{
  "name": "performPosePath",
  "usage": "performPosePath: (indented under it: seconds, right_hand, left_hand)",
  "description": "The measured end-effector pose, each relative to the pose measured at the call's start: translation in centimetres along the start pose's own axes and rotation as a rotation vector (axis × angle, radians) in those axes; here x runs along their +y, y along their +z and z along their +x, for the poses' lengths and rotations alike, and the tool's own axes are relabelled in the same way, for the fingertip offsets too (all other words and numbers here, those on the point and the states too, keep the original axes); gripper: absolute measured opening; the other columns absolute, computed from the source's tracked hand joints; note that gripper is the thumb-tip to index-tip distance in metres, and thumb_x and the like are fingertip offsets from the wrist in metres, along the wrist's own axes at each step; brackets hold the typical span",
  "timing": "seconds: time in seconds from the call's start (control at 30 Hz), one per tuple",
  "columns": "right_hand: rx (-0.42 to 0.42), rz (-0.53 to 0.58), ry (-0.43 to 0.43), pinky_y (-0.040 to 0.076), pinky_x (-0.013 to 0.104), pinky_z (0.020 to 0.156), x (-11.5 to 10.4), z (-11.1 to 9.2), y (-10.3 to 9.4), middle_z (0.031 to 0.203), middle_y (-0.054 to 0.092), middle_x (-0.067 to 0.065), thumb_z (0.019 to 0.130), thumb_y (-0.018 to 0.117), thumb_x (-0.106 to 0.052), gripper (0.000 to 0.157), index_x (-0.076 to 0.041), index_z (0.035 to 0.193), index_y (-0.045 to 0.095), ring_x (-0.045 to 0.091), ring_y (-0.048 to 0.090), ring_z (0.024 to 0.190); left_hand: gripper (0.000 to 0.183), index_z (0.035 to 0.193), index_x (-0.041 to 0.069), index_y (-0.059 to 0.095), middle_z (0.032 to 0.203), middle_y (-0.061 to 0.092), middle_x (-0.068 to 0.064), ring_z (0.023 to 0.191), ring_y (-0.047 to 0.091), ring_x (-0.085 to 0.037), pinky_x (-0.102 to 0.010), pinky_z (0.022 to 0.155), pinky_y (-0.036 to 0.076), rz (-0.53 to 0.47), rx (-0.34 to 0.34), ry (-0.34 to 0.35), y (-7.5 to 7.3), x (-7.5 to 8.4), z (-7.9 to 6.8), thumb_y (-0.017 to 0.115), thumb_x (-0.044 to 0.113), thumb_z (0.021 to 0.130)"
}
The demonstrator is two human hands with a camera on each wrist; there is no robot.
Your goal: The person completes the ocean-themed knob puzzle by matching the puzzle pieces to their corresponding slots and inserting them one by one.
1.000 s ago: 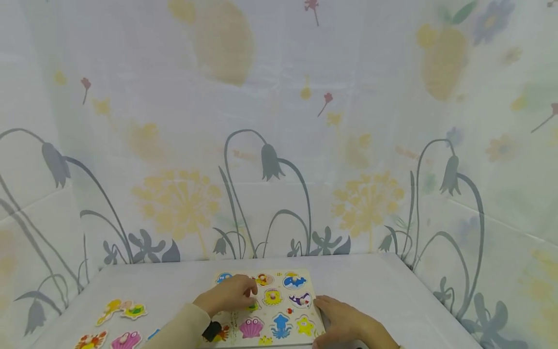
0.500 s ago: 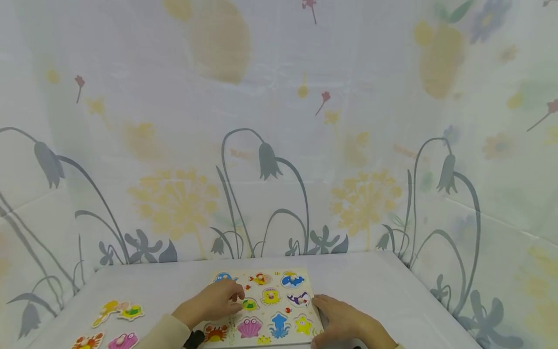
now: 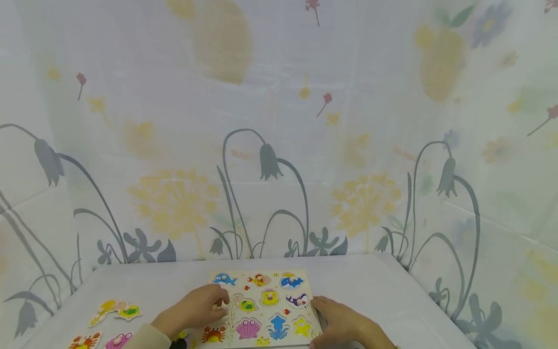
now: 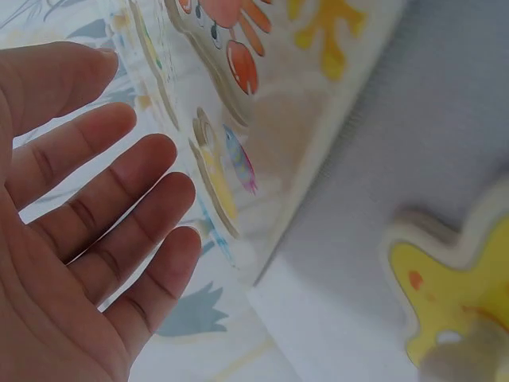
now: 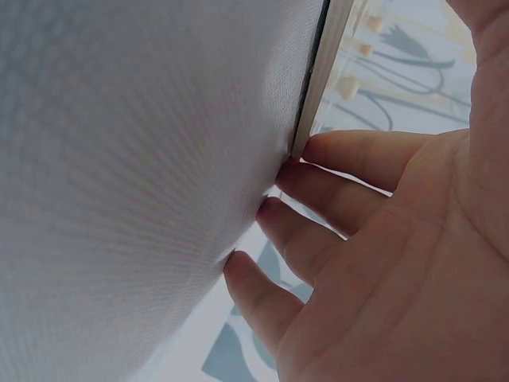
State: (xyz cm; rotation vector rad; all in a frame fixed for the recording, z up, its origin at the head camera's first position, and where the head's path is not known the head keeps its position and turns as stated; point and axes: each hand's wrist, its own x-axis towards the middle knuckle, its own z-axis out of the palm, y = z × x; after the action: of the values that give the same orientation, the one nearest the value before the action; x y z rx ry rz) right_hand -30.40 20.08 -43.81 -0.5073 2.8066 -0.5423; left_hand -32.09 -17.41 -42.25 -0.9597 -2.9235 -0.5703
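Note:
A wooden sea-animal puzzle board [image 3: 261, 316] lies on the table. Knobbed pieces fill some recesses, among them a yellow octopus [image 3: 269, 297] and a blue whale [image 3: 291, 281]; the crab and shell recesses show only their prints. My left hand [image 3: 193, 308] hovers over the board's left side, holding nothing, fingers loosely bent and apart in the left wrist view. Below it lies a yellow knobbed piece [image 4: 469, 286], mostly hidden by my wrist in the head view. My right hand [image 3: 344, 322] rests at the board's right edge, fingertips [image 5: 274, 208] on the table cloth, index finger against the edge.
Left of the board lie loose pieces: a green turtle [image 3: 128, 311], a yellow piece [image 3: 103, 312], a crab [image 3: 85, 341] and a pink shell [image 3: 117, 341]. A patterned curtain [image 3: 279, 145] hangs behind the white table [image 3: 370, 281].
My left hand has drawn back leftward from the middle of the board, uncovering the green turtle print and the blue fish at the top left. My right hand has stayed at the right edge.

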Motion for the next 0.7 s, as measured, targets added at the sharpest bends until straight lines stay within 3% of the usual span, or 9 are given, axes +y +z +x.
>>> performPosePath:
  seconds: [0.4,0.7]
  right_hand:
    - [0.007,-0.022,-0.018,0.031,0.058,0.103,0.0,0.0,-0.3,0.144,0.044,0.012,0.062,0.079,-0.059,0.097,-0.007,0.138,0.048,0.036,0.038,0.133]
    - [0.011,-0.007,-0.034,0.032,0.058,0.102,0.0,0.0,0.0,0.142,0.045,0.011,0.063,0.078,-0.058,0.094,-0.007,0.136,0.05,0.037,0.04,0.131]
  left_hand:
    - [0.014,0.091,0.016,0.065,0.077,0.048,0.01,0.069,0.043,-0.005,-0.031,0.064,0.041,0.005,0.026,-0.045,-1.0,-1.3,-2.2,0.071,0.027,0.083]
    - [0.016,0.091,0.018,0.063,0.079,0.049,0.009,0.07,0.044,-0.007,-0.034,0.064,0.042,0.035,0.059,-0.117,-1.4,-2.6,-3.7,0.071,0.028,0.082]
